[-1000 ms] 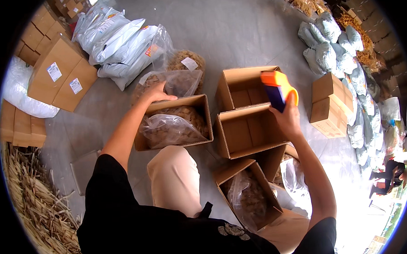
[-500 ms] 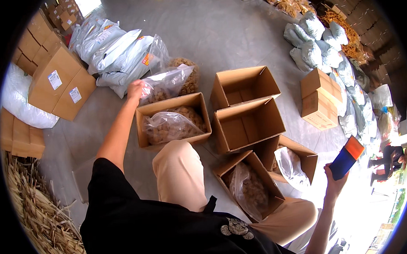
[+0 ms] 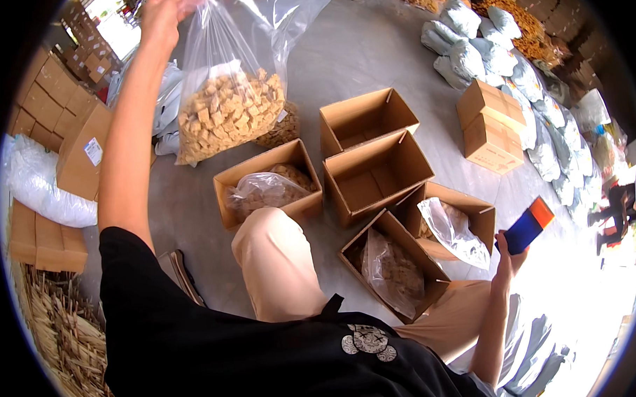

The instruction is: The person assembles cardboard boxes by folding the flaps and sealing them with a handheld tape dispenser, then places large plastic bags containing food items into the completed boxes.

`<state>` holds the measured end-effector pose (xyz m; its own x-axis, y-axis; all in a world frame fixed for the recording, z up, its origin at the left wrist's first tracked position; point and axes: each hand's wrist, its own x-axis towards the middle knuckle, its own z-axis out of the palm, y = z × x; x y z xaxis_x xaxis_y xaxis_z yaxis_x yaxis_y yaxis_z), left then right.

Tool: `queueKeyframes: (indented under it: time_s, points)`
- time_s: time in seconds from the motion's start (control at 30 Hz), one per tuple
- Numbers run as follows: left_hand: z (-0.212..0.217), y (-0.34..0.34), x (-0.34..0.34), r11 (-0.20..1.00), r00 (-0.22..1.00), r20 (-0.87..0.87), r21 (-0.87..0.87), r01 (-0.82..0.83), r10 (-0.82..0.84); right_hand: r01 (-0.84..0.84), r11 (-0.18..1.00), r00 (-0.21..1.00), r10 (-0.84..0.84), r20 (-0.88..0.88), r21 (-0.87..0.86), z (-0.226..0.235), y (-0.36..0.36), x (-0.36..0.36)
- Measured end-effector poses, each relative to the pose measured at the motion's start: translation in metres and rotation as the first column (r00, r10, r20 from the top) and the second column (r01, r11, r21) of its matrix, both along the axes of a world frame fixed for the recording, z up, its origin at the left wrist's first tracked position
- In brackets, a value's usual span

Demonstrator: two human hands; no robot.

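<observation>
My left hand [image 3: 163, 18], raised at the top left, grips the gathered top of a clear plastic bag [image 3: 229, 110] that holds tan cube-shaped chunks. The bag hangs tilted above the floor, its loose open plastic spreading to the right. Behind it stands another clear bag of chunks [image 3: 282, 126], partly covered. Below lies an open carton [image 3: 227, 214] with a bag of chunks inside. Out to the right, my right hand [image 3: 508, 263] is closed around a flat, rectangular blue-and-orange object [image 3: 528, 227] whose kind I cannot make out.
Two open cartons with bare insides, a far one [image 3: 333, 131] and a nearer one [image 3: 339, 198], stand at the centre. Two more cartons by my knees, one tilted [image 3: 355, 257] and one beyond [image 3: 488, 217], hold bagged chunks. Closed cartons [image 3: 494, 140] and grey sacks [image 3: 467, 60] line the right.
My left hand has risen up and away, lifting the bag of chunks off the floor beside the carton. My right hand still holds the blue-and-orange object, slightly shifted in view.
</observation>
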<state>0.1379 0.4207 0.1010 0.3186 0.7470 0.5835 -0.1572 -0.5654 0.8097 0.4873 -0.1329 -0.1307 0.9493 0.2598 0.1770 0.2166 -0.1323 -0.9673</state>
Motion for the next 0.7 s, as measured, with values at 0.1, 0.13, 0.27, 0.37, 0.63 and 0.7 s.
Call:
queueKeyframes:
  time_s: [0.1, 0.13, 0.27, 0.37, 0.63, 0.7]
  points:
    - [0.030, -0.048, 0.047, 0.987, 0.974, 0.187, -0.075, 0.141, -0.125, -0.013, 1.000, 0.996, 0.012, 0.086, 0.005, 0.001, -0.006, -0.001]
    - [0.035, -0.040, 0.055, 0.976, 0.956, 0.269, -0.148, 0.162, -0.117, -0.032, 0.999, 0.988, 0.031, 0.150, 0.007, -0.002, -0.010, 0.003]
    - [0.039, -0.022, 0.091, 0.907, 0.894, 0.412, -0.285, 0.312, -0.178, 0.020, 1.000, 0.988, -0.023, 0.151, 0.022, 0.011, -0.005, -0.010]
    - [0.027, -0.034, 0.129, 0.822, 0.854, 0.488, -0.402, 0.404, -0.181, 0.054, 0.999, 0.978, -0.052, 0.203, -0.004, 0.003, -0.009, -0.006]
    - [-0.026, -0.102, 0.233, 0.577, 0.803, 0.281, -0.576, 0.579, -0.526, 0.144, 0.984, 0.947, -0.105, 0.303, -0.109, 0.010, -0.014, -0.009]
    - [-0.033, -0.172, 0.252, 0.672, 0.912, 0.256, -0.618, 0.408, -0.319, 0.181, 0.975, 0.938, -0.133, 0.319, -0.126, 0.010, -0.018, -0.009]
